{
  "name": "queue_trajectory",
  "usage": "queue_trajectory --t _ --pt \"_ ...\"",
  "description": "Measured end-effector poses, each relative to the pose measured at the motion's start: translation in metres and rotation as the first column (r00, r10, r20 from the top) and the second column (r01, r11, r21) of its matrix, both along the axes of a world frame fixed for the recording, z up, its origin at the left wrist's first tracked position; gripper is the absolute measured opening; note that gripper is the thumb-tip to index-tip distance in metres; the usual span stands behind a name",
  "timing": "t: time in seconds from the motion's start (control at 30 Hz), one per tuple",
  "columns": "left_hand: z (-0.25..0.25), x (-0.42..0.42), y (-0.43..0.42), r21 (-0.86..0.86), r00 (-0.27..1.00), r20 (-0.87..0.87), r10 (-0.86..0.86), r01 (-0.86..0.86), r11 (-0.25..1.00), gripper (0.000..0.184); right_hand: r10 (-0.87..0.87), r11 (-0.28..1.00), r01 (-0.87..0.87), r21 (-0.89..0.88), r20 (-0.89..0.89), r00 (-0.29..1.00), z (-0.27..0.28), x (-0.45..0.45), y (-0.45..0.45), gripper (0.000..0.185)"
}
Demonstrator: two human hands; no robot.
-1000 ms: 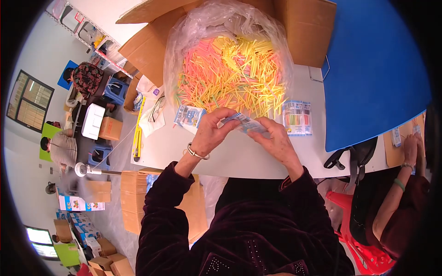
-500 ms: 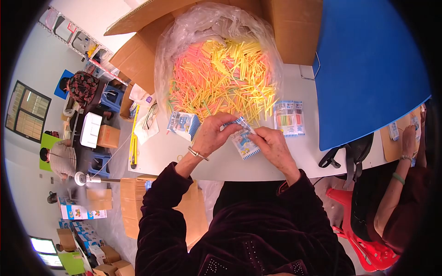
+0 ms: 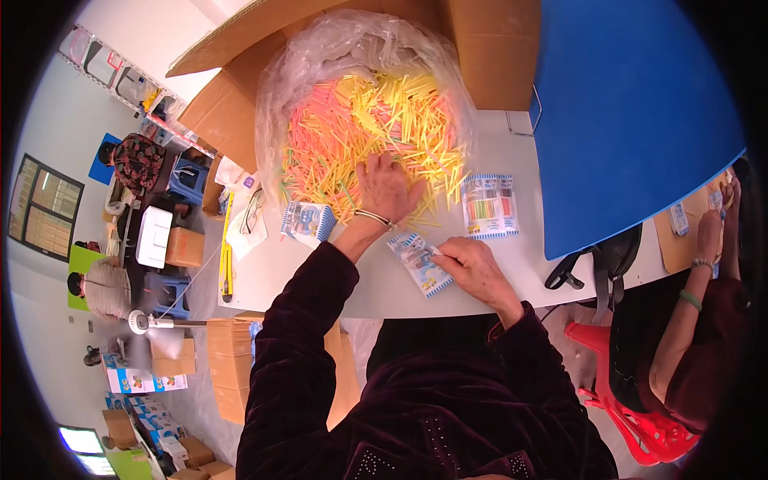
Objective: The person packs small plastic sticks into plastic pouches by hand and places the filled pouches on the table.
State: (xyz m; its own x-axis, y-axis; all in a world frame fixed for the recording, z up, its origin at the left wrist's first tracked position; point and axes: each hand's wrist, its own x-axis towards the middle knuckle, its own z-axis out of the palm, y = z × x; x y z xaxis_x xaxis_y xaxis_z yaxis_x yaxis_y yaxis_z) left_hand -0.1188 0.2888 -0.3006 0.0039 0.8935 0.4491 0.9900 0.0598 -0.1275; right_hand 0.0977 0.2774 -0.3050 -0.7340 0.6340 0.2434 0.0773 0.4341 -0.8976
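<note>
My left hand (image 3: 384, 190) lies over the near part of a heap of thin pink and yellow sticks (image 3: 344, 132), fingers apart; its fingertips touch the sticks. The heap sits in a clear plastic bag (image 3: 276, 112) inside a cardboard box. Between thumb and fingers, my right hand (image 3: 474, 270) pinches the side of a small blue-and-white packet (image 3: 416, 260) above the white table. Left of my left hand is a pile of similar packets (image 3: 306, 222). Filled packets (image 3: 490, 208) with colored sticks showing through lie beyond my right hand.
The box's cardboard flap (image 3: 496, 56) rises at the back. A blue board (image 3: 624, 120) covers the right side. Glasses (image 3: 253, 212) and a yellow cutter knife (image 3: 226, 248) lie at left. Black straps (image 3: 612, 268) hang at the right edge. Another person's hand (image 3: 710, 232) works at far right.
My left hand has let go of the packet and moved up and away onto the stick heap. My right hand keeps the packet, slightly lower. The whole view has shifted a little.
</note>
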Motion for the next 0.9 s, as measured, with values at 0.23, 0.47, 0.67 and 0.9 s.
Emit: queue_trajectory --t 0.23,0.47,0.67,0.9 --pt "0.006 -0.008 0.009 -0.173 0.991 -0.051 0.127 -0.134 0.976 0.041 0.018 0.999 -0.018 0.033 -0.004 1.0 0.0 -0.002 0.0 0.016" --pt "-0.006 -0.002 0.019 -0.171 0.952 -0.248 0.183 -0.228 0.958 0.047 0.017 0.998 -0.017 -0.059 0.01 1.0 0.002 0.0 0.001 0.016" --pt "0.007 -0.013 0.015 -0.211 0.981 0.011 0.195 -0.188 0.959 0.036 -0.069 0.977 0.046 -0.207 -0.104 0.992 -0.004 0.002 0.003 0.019" --pt "0.046 -0.041 0.015 -0.395 0.829 0.427 0.362 -0.189 0.899 0.031 -0.214 0.833 0.028 -0.553 -0.276 0.937 0.001 -0.01 0.008 0.019"
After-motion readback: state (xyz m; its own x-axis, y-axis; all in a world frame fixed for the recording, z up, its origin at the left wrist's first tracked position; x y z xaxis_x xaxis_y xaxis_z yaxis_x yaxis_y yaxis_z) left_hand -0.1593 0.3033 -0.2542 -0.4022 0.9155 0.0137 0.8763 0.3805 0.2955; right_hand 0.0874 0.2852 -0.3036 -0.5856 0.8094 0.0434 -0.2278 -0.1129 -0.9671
